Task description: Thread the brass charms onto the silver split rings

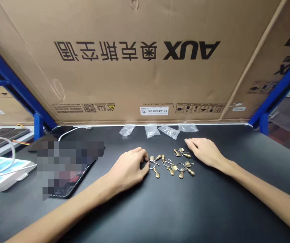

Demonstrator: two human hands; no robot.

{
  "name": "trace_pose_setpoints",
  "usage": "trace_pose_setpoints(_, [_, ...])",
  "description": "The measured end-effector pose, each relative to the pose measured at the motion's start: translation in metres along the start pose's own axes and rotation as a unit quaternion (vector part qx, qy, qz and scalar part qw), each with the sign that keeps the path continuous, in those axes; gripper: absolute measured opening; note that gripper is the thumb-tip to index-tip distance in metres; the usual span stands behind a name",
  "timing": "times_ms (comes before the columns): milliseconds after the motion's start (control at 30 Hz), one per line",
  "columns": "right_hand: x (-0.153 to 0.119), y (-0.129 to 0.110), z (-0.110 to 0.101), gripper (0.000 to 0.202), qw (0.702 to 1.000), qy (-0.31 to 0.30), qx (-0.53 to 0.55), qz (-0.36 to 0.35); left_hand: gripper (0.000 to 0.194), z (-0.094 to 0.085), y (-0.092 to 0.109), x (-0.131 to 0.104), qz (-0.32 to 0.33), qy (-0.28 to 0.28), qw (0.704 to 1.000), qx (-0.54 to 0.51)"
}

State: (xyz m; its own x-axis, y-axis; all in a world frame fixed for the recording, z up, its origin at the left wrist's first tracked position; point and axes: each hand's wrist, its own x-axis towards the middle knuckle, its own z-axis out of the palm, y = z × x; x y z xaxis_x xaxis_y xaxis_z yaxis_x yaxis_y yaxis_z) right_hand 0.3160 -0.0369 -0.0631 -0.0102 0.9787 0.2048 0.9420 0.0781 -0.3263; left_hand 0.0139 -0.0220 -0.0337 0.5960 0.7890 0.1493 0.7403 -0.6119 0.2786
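My left hand (132,167) has its thumb and forefinger closed on the ring of a keychain (156,173) with small brass-coloured charms, which lies on the black tabletop (145,212). Just right of it are more such keychains: one in the middle (170,168), one lower right (181,174) and one farther back (187,155). My right hand (205,152) rests on the table beside the back keychain, apart from it, with fingers stretched out to the left and nothing visible in them.
Several small clear plastic bags (152,131) lie in a row along the table's back edge. A large cardboard carton (135,81) stands behind, between blue metal posts (279,91). At left lie a partly pixelated dark tablet-like device (76,180), a white cable (70,131) and a white box (16,179).
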Motion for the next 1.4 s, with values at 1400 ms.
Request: trace_pose_setpoints(1400, [-0.047,-0.086,-0.017,0.017,0.951,0.045,0.289,-0.103,0.021,0.005,0.039,-0.005,-0.016,0.002,0.903,-0.429])
